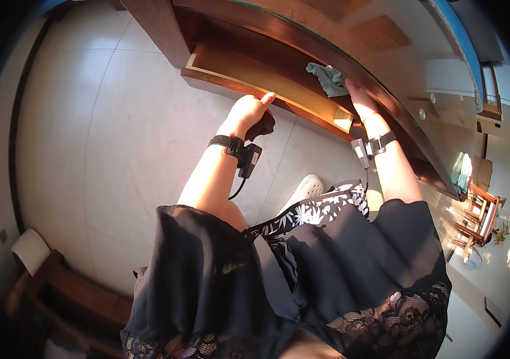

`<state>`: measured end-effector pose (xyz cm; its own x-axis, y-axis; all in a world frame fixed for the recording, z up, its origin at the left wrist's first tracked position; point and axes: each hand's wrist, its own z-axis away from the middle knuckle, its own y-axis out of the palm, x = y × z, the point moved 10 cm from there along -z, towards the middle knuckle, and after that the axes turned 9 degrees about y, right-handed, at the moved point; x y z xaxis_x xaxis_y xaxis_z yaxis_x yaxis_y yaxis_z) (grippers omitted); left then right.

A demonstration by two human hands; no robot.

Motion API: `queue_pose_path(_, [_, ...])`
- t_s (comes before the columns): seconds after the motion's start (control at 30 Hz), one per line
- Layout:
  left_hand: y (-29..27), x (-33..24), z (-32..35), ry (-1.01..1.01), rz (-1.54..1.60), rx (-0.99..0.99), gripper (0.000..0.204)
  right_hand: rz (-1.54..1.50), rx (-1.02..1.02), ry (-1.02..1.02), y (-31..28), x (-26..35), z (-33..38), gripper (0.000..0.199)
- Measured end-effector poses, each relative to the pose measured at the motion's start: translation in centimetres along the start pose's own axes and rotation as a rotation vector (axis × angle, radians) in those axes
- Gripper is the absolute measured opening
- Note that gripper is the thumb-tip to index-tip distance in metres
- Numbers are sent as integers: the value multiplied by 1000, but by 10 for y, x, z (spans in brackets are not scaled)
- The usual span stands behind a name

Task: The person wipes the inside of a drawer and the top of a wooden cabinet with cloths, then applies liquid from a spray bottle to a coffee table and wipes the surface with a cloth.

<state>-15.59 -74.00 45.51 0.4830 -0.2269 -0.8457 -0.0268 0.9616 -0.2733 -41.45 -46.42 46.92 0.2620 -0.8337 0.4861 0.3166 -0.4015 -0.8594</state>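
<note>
The left hand [248, 112] rests on the front edge of an open wooden drawer [255, 75] that is pulled out from under a dark wooden counter [386, 113] with a glass top. Its fingers are curled over the drawer front, closed around the edge, with one fingertip lying on the rim and a dark shape just beneath the palm that may be the drawer's handle; it is too shadowed to tell. The right hand [358, 99] reaches into the drawer's far right corner, where a crumpled grey-green cloth [328, 78] lies against the back wall. The fingertips touch or press the cloth, but they are hidden between the cloth and the overhanging counter, so I cannot tell whether they are spread flat on it or pinched around it.

Both wrists carry dark straps with small devices, and a cable hangs from the left one.

The main risk, as I judge it, is the right hand being caught: it sits deep under the counter's edge, and if the left hand pushes the drawer inward, the fingers or the wrist device could be pinched between the drawer and the frame. The hanging cable could also snag on the drawer corner. The cloth lies close to the back wall and might slip behind the drawer if pushed rather than gripped. A white shoe [306, 188] stands on the tiled floor [117, 131] just below the drawer.
</note>
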Motion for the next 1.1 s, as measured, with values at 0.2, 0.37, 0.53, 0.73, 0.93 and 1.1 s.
queue_pose_path(0.2, [3, 3, 40, -147, 2, 92, 59, -28, 166, -76, 29, 138, 12, 56])
queue_pose_path(0.37, [-3, 8, 51, -72, -228, 24, 51, 106, 382, -105, 66, 164, -19, 52])
queue_pose_path(0.53, [-50, -27, 87, -39, 41, -248, 44, 171, 184, -550, 86, 234, -18, 46])
queue_pose_path(0.73, [-85, -34, 122, -29, 13, -372, 45, -90, 408, -642, 121, 314, -3, 44])
queue_pose_path(0.93, [-73, -20, 108, 7, -241, -356, 40, -41, 507, -768, 127, 291, 31, 53])
queue_pose_path(1.1, [-61, -23, 97, -7, -288, -210, 44, -2, 366, -502, 37, 141, 57, 54])
